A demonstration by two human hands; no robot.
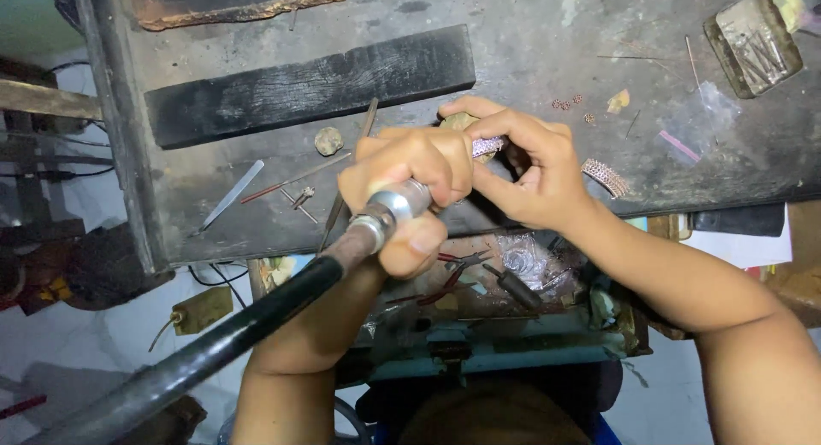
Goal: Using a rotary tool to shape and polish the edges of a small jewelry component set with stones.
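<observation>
- Left hand wrapped tight round metal handpiece of a rotary tool; black flexible shaft runs down-left toward pic's bottom corner.
- Right hand pinches small stone-set jewellery piece btwn thumb & fingers, fully closed on it, held over front edge of workbench.
- Tool tip hidden behind left fingers; contact w/ piece can't be told.
- Both hands pressed together, touching.
- Curved beaded strip lies just right of right hand on bench.
- Flat file & thin rods lie left of hands.
- Dark wood block sits further back.
- Red-handled pliers in tray below hands.
- Small metal tin at far right corner.
</observation>
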